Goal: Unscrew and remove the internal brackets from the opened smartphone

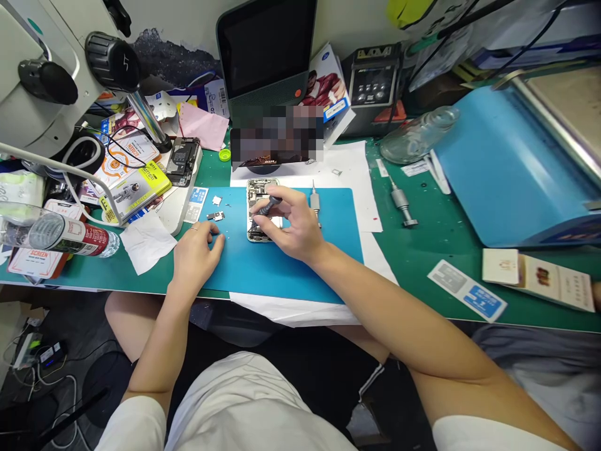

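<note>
On the blue mat (300, 269) lies an opened phone (253, 233) with its inner parts bare. My right hand (300, 222) is closed around a dark screwdriver (268, 205), slanted over the phone; its tip is hard to make out. Left of the phone, my left hand (197, 247) rests on the mat's edge, fingers loosely bent and thumb apart, with nothing seen in it. Just beyond those fingers are a small metal part (216, 216) and a silver piece (216, 200). A grey screwdriver (314, 200) lies right of the phone, partly behind my right hand.
Another screwdriver (400, 202) lies on the green mat at right, near a glass jar (417, 134). A water bottle (61, 235), boxes and a microscope stand (150, 119) crowd the left. Behind the phone stands a dark screen (267, 50). A blue machine (507, 175) fills the right.
</note>
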